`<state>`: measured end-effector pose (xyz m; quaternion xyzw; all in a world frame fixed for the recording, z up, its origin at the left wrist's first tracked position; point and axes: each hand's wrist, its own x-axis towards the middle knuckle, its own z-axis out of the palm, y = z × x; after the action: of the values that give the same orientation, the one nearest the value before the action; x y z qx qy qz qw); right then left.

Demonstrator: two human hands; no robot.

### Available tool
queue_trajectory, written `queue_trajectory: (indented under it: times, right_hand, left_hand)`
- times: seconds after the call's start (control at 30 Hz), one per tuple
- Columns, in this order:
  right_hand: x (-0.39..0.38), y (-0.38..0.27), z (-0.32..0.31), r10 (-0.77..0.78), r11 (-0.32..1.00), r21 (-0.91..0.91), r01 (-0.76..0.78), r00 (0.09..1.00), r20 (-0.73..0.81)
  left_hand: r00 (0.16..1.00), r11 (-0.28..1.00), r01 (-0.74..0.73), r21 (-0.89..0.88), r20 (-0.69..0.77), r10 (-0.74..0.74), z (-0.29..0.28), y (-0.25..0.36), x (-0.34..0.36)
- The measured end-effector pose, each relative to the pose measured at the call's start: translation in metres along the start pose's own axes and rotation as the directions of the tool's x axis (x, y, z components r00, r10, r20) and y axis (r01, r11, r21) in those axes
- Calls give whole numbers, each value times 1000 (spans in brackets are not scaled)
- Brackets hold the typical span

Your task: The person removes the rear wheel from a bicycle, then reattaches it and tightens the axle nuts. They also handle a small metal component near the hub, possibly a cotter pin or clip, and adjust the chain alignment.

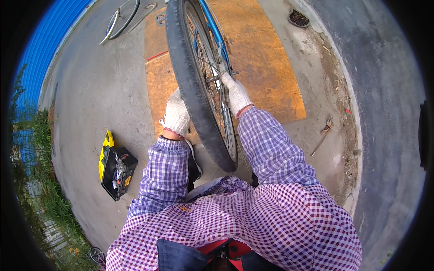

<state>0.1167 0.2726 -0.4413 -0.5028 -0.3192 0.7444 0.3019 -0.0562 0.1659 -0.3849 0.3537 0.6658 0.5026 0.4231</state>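
A bicycle wheel (187,63) with a black tyre and metal spokes stands tilted in front of me, joined to a blue frame (216,28). My right hand (236,94), in a white knit glove, is closed on the bicycle at the wheel's axle, on the right side. Across the wheel, my left hand (176,114), gloved too, is close against the tyre's left side. Its fingers are hidden behind the tyre. A small notched shape sticks out by that glove's outer edge; I cannot tell what it is.
A worn wooden board (271,67) lies under the bicycle on concrete. An open black and yellow toolbox (118,169) holding tools sits at the left. Farther off are a loose wheel (128,25) and a dark round bowl (298,19). Plants (45,153) line the left edge.
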Motion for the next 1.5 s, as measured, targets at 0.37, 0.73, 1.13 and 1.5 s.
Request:
queue_trajectory:
  times: [0.37,0.73,1.13,1.5]
  right_hand:
    - [-5,10,6,6,999,34,-6,1000,-10]
    - [18,89,37,-51,998,52,47,995,89]
    - [-44,142,125,-37,889,457,-35,988,149]
    - [-44,125,173,-144,906,419,58,973,178]
  left_hand:
    - [977,995,85,52,-202,-73,-19,69,-23]
    - [946,879,322,351,-84,-313,-71,-16,-45]
    - [864,685,375,625,33,-503,-108,-200,-64]
    - [852,692,487,533,-115,-511,-137,-262,-91]
